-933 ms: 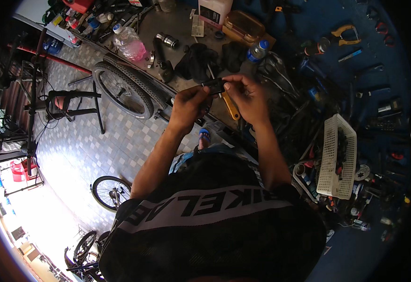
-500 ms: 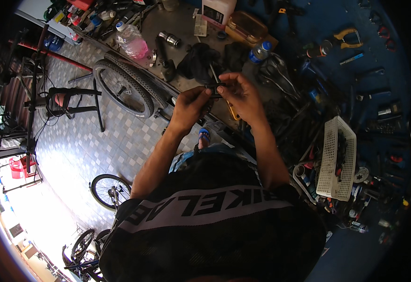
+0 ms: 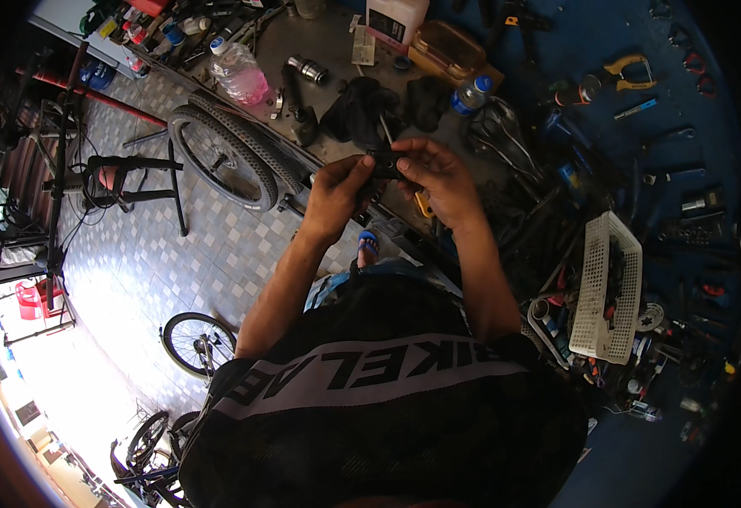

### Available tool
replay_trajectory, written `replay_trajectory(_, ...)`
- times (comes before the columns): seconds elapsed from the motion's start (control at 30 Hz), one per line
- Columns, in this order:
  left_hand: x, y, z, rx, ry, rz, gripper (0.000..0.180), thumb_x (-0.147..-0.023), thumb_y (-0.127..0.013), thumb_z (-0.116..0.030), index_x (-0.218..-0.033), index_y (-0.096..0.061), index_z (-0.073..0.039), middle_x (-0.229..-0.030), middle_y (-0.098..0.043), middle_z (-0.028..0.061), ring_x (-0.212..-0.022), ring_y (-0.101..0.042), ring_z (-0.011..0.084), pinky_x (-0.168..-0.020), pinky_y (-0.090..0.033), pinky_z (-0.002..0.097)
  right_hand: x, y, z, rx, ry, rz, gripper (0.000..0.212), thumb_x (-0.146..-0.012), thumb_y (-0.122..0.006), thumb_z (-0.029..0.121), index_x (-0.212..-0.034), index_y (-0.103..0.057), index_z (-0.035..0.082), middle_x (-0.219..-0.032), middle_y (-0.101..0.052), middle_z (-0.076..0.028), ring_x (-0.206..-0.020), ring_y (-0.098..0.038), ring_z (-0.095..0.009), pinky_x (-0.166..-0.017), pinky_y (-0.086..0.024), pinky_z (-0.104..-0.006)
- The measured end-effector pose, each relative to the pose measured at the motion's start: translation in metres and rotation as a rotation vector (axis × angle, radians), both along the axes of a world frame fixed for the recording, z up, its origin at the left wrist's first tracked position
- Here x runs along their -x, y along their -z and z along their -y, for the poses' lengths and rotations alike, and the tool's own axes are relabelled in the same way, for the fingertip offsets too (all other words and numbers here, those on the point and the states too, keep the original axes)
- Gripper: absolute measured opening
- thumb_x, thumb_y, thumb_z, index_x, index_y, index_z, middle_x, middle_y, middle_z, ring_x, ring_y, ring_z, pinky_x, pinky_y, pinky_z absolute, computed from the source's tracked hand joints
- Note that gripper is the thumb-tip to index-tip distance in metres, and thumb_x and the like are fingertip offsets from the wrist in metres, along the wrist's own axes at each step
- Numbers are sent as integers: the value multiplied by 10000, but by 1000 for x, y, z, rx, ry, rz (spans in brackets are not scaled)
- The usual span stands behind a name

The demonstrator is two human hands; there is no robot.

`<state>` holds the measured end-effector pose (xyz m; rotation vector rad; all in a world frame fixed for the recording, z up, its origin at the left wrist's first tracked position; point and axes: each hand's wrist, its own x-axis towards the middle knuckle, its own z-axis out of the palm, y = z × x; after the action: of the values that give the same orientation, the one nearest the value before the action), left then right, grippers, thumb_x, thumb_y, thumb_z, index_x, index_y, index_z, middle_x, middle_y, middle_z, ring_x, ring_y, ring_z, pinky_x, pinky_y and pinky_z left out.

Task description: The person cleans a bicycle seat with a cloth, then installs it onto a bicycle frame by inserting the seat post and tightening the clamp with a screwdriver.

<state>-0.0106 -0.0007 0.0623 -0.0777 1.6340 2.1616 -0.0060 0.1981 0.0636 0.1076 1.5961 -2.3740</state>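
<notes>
Above the workbench edge, a small black part (image 3: pixel 386 165) is pinched between my two hands; its exact kind does not show. My left hand (image 3: pixel 337 193) is closed on its left end, thumb on top. On its right end, my right hand (image 3: pixel 440 182) grips with thumb and fingertips. A thin metal shaft (image 3: pixel 385 127) juts out beyond the fingers, and a yellow handle (image 3: pixel 424 203) shows below my right hand. Whether these two are one tool, held or lying on the bench, I cannot tell. Black cloth (image 3: pixel 358 110) lies just past the hands.
On the bench (image 3: pixel 332 42) stand a bottle of pink liquid (image 3: pixel 239 74), a blue-capped bottle (image 3: pixel 470 95) and an amber box (image 3: pixel 447 49). Bicycle wheels (image 3: pixel 222 157) lean at its left side. A white basket (image 3: pixel 606 288) is at right, near tools on a blue surface.
The black part has turned slightly between my fingers, so its gap no longer shows. My right hand has shifted slightly; both hands keep their grip.
</notes>
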Motion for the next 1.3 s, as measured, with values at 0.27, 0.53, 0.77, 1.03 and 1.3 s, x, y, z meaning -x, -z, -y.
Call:
replay_trajectory(0.27, -1, 4, -7, 86, 9, -21, 282, -980, -684, -290, -1005, -697, -9, -755, -646, -4, -559, -488, 36, -498, -347, 205, -4, 2, 2, -80, 28, -23, 247, -947, -699, 80, -1186, -645, 47, -1010, -669, -16, -776, -654, -95, -618, -507, -229)
replay_trajectory(0.53, -2, 24, 10, 19, -118, 87, 252, -948, -712, -254, -1008, -671, -13, -667, -533, -38, -529, -438, 43, -483, -315, 221, 42, 41, -47, -578, 379, -250, 191, -949, -689, 121, -1133, -679, 71, -948, -718, -14, -821, -689, -110, -690, -540, -277)
replay_trajectory(0.77, -11, 40, 24, -10, -133, 155, 233, -947, -713, -240, -946, -605, -34, -633, -487, -26, -500, -417, 75, -468, -299, 246, 85, 79, 29, -1415, 13, -403, 330, -857, -759, 365, -1029, -700, 89, -919, -725, -116, -913, -721, -292, -796, -569, -408)
replay_trajectory(1.03, -30, 44, 43, 42, -138, 138, 223, -964, -685, -233, -980, -633, -17, -626, -471, -49, -505, -397, 49, -465, -279, 236, 177, 53, 26, -1058, 179, -505, 339, -868, -751, 327, -964, -643, 20, -917, -730, -114, -860, -716, -282, -734, -549, -403)
replay_trajectory(1.3, -32, 55, 50, 24, -108, 138, 252, -966, -681, -255, -975, -644, -7, -628, -475, -52, -509, -410, 49, -474, -314, 236, 257, 29, 6, -358, 372, -831, 401, -913, -747, 240, -1211, -605, 13, -1230, -649, -162, -1112, -650, -235, -920, -550, -389)
